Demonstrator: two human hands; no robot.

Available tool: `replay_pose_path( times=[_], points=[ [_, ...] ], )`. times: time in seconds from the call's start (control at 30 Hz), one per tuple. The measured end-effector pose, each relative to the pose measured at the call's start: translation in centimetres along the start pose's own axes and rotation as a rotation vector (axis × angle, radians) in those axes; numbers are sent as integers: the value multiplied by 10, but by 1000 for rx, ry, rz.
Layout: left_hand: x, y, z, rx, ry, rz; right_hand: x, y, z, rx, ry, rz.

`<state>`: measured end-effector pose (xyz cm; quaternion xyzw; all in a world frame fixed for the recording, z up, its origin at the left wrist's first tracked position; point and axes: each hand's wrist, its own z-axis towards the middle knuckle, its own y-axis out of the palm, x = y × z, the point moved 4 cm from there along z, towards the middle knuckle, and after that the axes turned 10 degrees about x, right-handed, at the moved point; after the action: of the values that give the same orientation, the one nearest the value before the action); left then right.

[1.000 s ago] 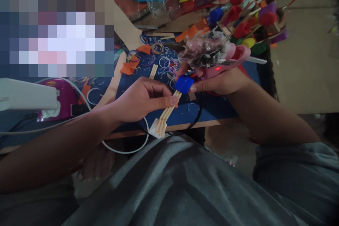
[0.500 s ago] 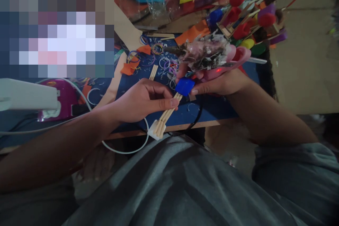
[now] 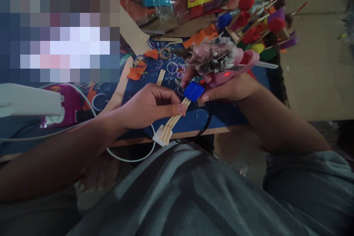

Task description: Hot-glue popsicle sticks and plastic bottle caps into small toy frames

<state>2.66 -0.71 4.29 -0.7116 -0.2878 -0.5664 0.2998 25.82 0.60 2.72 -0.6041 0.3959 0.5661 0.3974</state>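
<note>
My left hand [image 3: 163, 107] is closed, thumb and fingers pinching a slim bundle of wooden sticks [image 3: 174, 118]. At the bundle's lower end sits a white square piece [image 3: 157, 137], near my shirt. A blue square piece [image 3: 194, 91] is at its upper end; whether it is fixed there I cannot tell. My right hand [image 3: 231, 88] is wrapped round a pink hot glue gun [image 3: 221, 78], whose front is crusted with glue and whose dark nozzle points left. A red light glows on it. The right thumb and a fingertip are at the blue piece's edges, apparently touching it.
Glue strings, coloured rings and orange scraps [image 3: 136, 72] litter the blue tabletop [image 3: 226, 114]. Several coloured caps and sticks [image 3: 257, 25] are piled at back right. A white cable [image 3: 129, 161] loops over the front edge. A magenta device [image 3: 62, 99] stands left.
</note>
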Motion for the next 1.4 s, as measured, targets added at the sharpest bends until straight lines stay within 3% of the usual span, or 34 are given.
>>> replay_pose_path(
  times=[0.3, 0.77, 1.4],
  points=[
    [-1, 2, 1, -11, 8, 2, -5, 0, 2, -43, -75, -8],
    [-1, 2, 1, -46, 22, 23, -2, 1, -1, -58, -37, -128],
    [-1, 1, 1, -56, 27, 50, -3, 1, 1, -66, -45, -75]
  ],
)
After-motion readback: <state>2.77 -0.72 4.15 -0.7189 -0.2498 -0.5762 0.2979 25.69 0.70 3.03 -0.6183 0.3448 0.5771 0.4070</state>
